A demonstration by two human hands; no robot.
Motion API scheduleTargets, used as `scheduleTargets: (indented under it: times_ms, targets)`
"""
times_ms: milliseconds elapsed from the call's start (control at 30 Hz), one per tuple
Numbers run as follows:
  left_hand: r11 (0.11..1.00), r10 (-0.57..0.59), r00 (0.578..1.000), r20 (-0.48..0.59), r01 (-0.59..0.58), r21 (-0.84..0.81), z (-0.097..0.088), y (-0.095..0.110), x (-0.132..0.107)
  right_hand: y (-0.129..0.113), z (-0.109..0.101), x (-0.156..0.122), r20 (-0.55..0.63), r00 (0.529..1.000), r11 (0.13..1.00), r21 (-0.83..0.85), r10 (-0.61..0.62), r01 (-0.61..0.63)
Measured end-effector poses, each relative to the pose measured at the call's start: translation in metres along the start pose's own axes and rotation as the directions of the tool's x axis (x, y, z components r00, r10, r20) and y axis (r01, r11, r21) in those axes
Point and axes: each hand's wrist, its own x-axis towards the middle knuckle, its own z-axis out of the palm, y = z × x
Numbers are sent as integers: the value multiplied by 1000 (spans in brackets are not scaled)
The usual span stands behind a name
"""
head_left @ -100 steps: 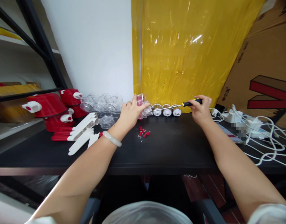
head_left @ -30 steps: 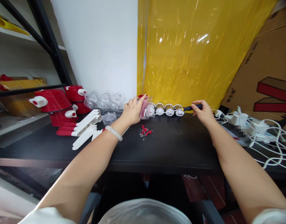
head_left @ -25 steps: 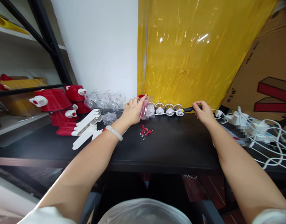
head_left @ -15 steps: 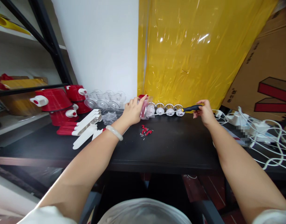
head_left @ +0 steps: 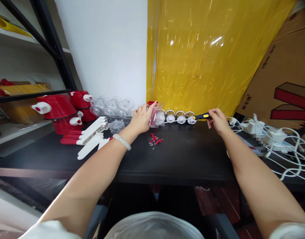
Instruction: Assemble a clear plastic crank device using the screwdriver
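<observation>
1 screwdriver (head_left: 201,116), 3 sm. motors (head_left: 180,117), 3 red housings (head_left: 56,107), approx. 4 clear cups (head_left: 110,110)

A white wall (head_left: 110,49) fills eleven o'clock. A glossy yellow plastic sheet (head_left: 204,56), catching bright glints of light, hangs from twelve to one. Cardboard boxes (head_left: 284,76) lean at two. A black metal shelving frame (head_left: 55,56) stands at ten. A black table (head_left: 182,159) spans the centre.

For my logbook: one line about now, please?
left hand gripping clear-and-red plastic piece | right hand gripping yellow-and-black-handled metal screwdriver | tip at piece
</observation>
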Motion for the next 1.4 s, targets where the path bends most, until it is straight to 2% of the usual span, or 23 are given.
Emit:
scheduleTargets:
  times_ms: [233, 333, 433, 533, 733, 1000, 1233, 1333, 1400]
  targets:
    - [1000, 4, 1000, 2, -4, 13, 0, 0, 0, 5, -2, 1, 16, 1000, 993, -115, -17, 19]
    - [1000, 6, 1000, -7, -6, 19, 0, 1, 0, 4, -3, 3, 31, 998, 998, -34, 46, -44]
    - [1000, 9, 1000, -10, -9, 17, 0, 0, 0, 1, -4, 5, 133, 983, 988, 74, 123, -134]
    - [1000, 7, 1000, -11, -7, 16, 0, 0, -1, -1, -5, 4, 187, 973, 985, 82, 134, -151]
    - [1000, 13, 1000, -1, -13, 16, 2, -1, -1, -4, -3, 2, 155, 973, 983, 40, 169, -177]
    - [999, 6, 1000, -12, -5, 50, 4, -2, 1, -1, -8, -2, 216, 968, 990, 21, 131, -139]
    - [999, 10, 999, -39, -9, 40, 4, -2, 1, 8, -11, 2, 154, 984, 994, -75, 91, -80]
    - [999, 5, 999, -38, -4, 40, 4, -2, 0, 7, -9, 3, 133, 984, 990, -80, 122, -112]
    - [999, 3, 1000, -30, -1, 43, 3, -2, 0, 5, -8, 3, 159, 974, 987, -27, 160, -157]
